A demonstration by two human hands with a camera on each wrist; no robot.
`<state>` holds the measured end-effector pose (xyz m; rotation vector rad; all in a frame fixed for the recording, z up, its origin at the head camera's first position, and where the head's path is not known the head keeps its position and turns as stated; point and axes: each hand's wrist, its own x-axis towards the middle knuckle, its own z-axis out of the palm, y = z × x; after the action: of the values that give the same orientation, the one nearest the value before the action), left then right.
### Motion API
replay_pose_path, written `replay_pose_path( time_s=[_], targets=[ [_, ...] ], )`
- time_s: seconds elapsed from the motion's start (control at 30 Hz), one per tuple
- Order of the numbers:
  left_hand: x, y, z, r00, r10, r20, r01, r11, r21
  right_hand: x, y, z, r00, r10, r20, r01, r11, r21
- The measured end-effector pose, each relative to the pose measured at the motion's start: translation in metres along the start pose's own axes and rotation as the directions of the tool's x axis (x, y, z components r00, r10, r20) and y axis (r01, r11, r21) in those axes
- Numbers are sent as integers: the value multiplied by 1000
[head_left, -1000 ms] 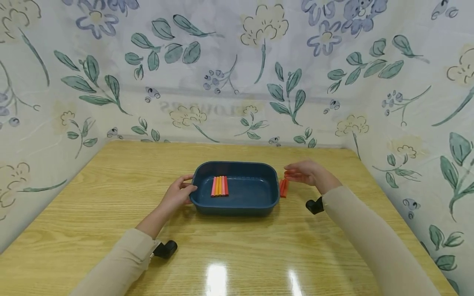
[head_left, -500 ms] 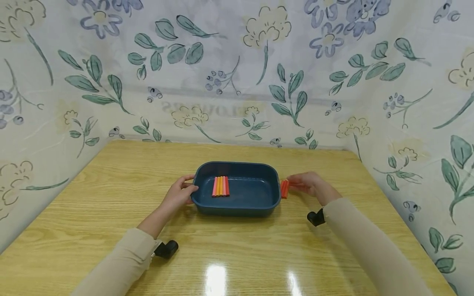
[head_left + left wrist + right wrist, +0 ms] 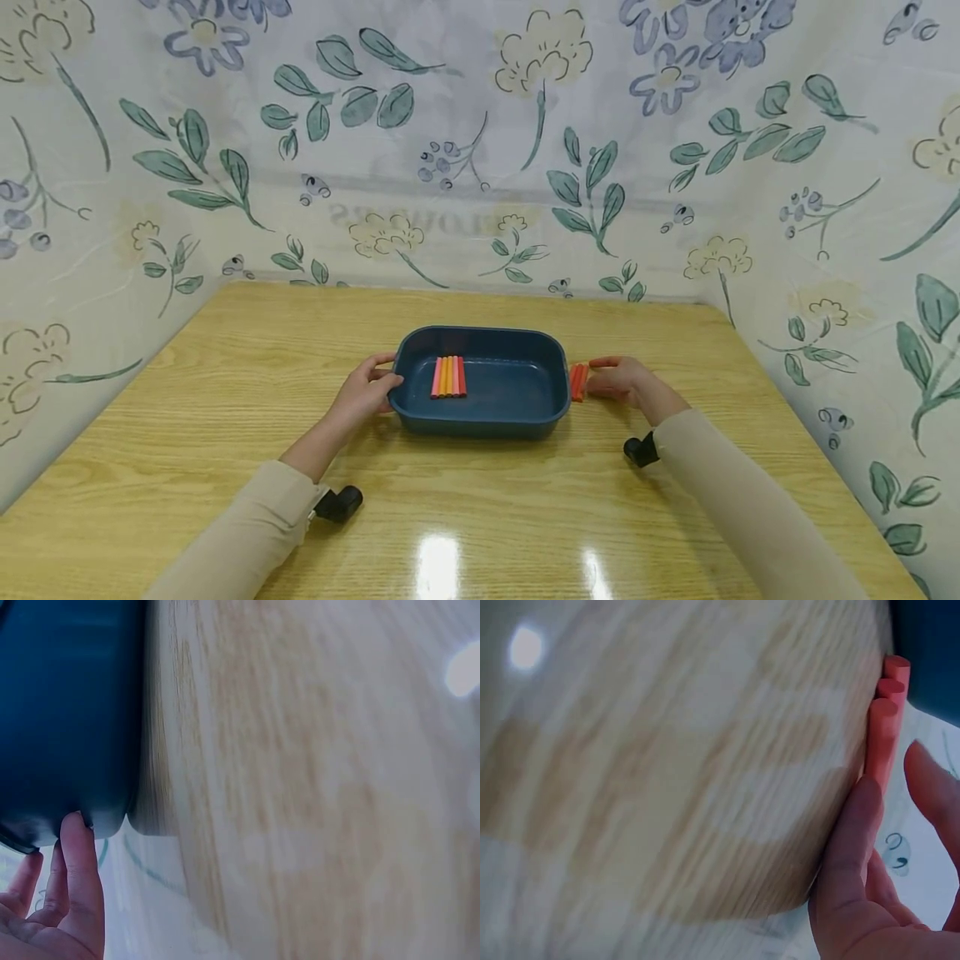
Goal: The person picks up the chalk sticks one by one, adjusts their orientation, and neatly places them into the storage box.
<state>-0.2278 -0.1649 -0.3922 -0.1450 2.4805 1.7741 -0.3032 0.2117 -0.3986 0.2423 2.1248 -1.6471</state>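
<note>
My left hand grips the left end of a dark blue rectangular tray, thumb over the rim and fingers outside. In the left wrist view, its fingertips meet the outer wall of the tray. A row of pink, orange and red sticks lies inside, towards that end. Outside the right end, three red round sticks lie side by side, close to the wall. My right hand is next to them, one fingertip touching the nearest stick and the thumb held apart in the right wrist view.
Tray and red sticks rest on a wood-grain table. A flower-patterned cloth rises behind the table and along both sides. Black wrist cameras hang at both sleeves.
The right hand has come down to the red sticks from slightly above and its thumb has parted; the row there now looks wider. The left hand stays at the tray.
</note>
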Motion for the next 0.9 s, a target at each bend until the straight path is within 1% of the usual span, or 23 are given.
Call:
replay_pose_path(
  time_s=[0.1, 0.17, 0.3, 0.33, 0.4, 0.47, 0.5, 0.53, 0.63, 0.73, 0.77, 0.8, 0.9],
  targets=[
    [0, 0, 0, 1000, 10, 1, -10, 1000, 0, 1, 0, 2, 1000, -14, 2, 14, 998, -59],
    [-1, 0, 0, 1000, 11, 1, -11, 1000, 0, 0, -2, 4, 1000, -18, -10, 17, 993, -115],
    [-1, 0, 0, 1000, 10, -3, -10, 1000, -1, -2, -7, 8, 999, -13, -41, 4, 981, -192],
    [-1, 0, 0, 1000, 10, -3, -10, 1000, -3, -2, -9, 9, 999, -6, -54, -5, 980, -197],
    [-1, 0, 0, 1000, 12, -2, -12, 1000, -5, -1, -9, 10, 997, 10, -77, -25, 982, -189],
    [-1, 0, -1, 1000, 15, 0, -15, 1000, -7, 7, -6, 8, 996, 14, -83, -26, 988, -155],
    [0, -1, -1, 1000, 15, 0, -15, 1000, -8, 12, -3, 6, 997, 14, -79, -23, 993, -116],
    [0, -1, -1, 1000, 15, 0, -15, 1000, -7, 28, 7, -1, 999, -5, -49, 3, 999, -53],
    [0, -2, 0, 1000, 12, 4, -12, 1000, -7, 41, 16, -8, 999, -6, -34, 7, 998, 58],
    [0, -2, 0, 1000, 9, 4, -9, 1000, -6, 30, 10, -5, 999, 13, -51, -7, 995, 103],
    [0, -2, 0, 1000, 10, 5, -10, 1000, -7, 10, -3, 3, 995, 45, -85, -38, 995, 87],
    [0, -2, 0, 1000, 11, 4, -11, 1000, -8, -2, -11, 8, 994, 55, -90, -47, 995, 85],
    [0, -2, 0, 1000, 11, 1, -11, 1000, -8, -12, -19, 11, 993, 73, -93, -61, 990, 127]
  ],
)
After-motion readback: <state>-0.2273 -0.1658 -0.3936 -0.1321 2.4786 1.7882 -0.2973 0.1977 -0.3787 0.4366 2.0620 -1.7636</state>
